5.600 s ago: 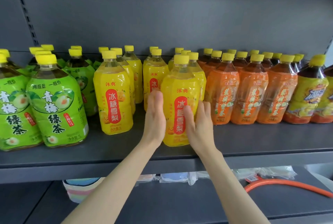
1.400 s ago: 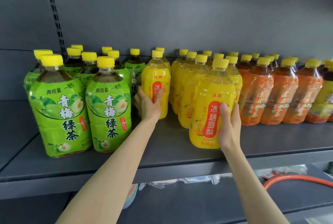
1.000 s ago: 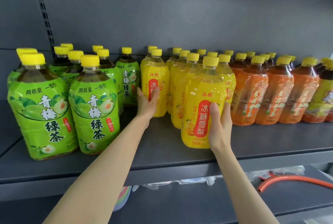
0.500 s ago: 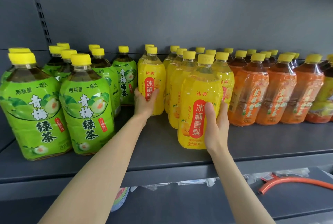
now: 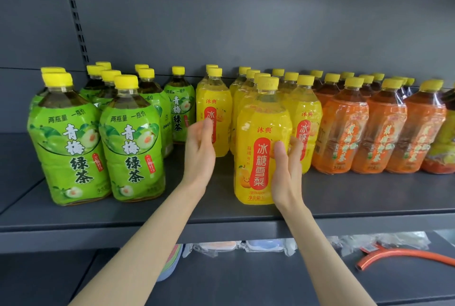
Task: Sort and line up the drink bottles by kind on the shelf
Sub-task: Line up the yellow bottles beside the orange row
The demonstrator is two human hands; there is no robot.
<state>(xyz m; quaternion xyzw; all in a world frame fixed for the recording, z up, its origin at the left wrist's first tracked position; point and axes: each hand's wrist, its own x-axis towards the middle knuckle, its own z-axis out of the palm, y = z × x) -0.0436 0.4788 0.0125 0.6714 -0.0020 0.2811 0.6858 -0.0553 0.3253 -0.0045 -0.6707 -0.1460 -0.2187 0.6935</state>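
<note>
Bottles with yellow caps stand in groups on a dark grey shelf (image 5: 221,217). Green tea bottles (image 5: 133,148) fill the left, yellow pear drink bottles the middle, orange tea bottles (image 5: 344,128) the right. My right hand (image 5: 286,165) grips the front yellow bottle (image 5: 258,158) by its right side, near the shelf's front edge. My left hand (image 5: 200,155) is lifted with fingers apart in front of a yellow bottle (image 5: 216,118) further back, just off its label.
A darker bottle with a yellow-green label (image 5: 443,138) stands at the far right. On the lower shelf lie plastic-wrapped items (image 5: 236,246), a stack of pastel plates (image 5: 170,264) and an orange hose (image 5: 406,256). Bare shelf lies between the green bottles and the front yellow one.
My left hand has let go of the rear yellow bottle and pulled back slightly, fingers opening. My right hand keeps its hold on the front yellow bottle.
</note>
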